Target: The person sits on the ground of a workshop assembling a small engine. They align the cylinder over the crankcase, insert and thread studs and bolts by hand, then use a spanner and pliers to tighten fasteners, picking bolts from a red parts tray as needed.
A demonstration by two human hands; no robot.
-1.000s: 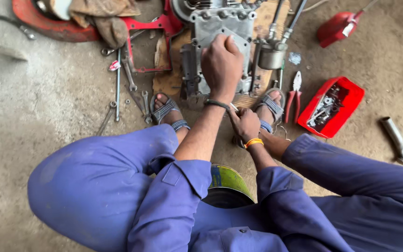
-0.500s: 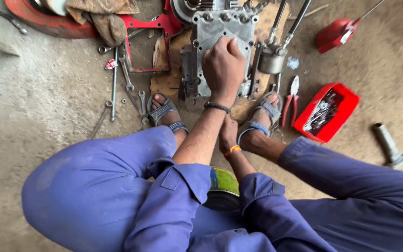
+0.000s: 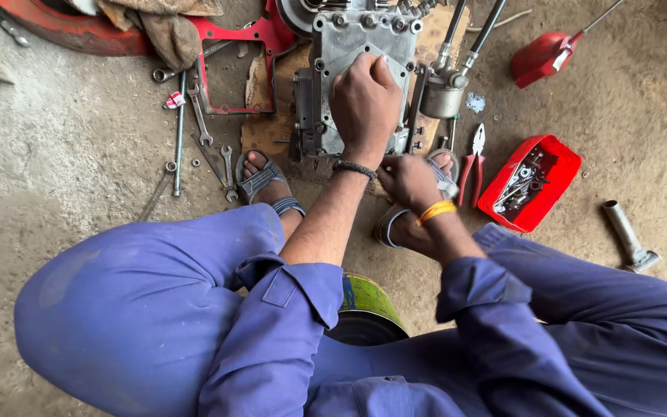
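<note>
Two hands: left hand (image 3: 364,104) on grey engine casing (image 3: 357,38).

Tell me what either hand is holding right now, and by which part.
The left hand presses down on the flat top of the grey engine casing, fingers curled, no clear grasp. The right hand is low by the right sandal; whether it holds anything cannot be told.

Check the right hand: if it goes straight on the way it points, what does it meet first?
The right hand points up-frame, low by the sandal. Likely first: the grey engine block's lower edge, just ahead. Depth is unclear; it may already touch.
</note>
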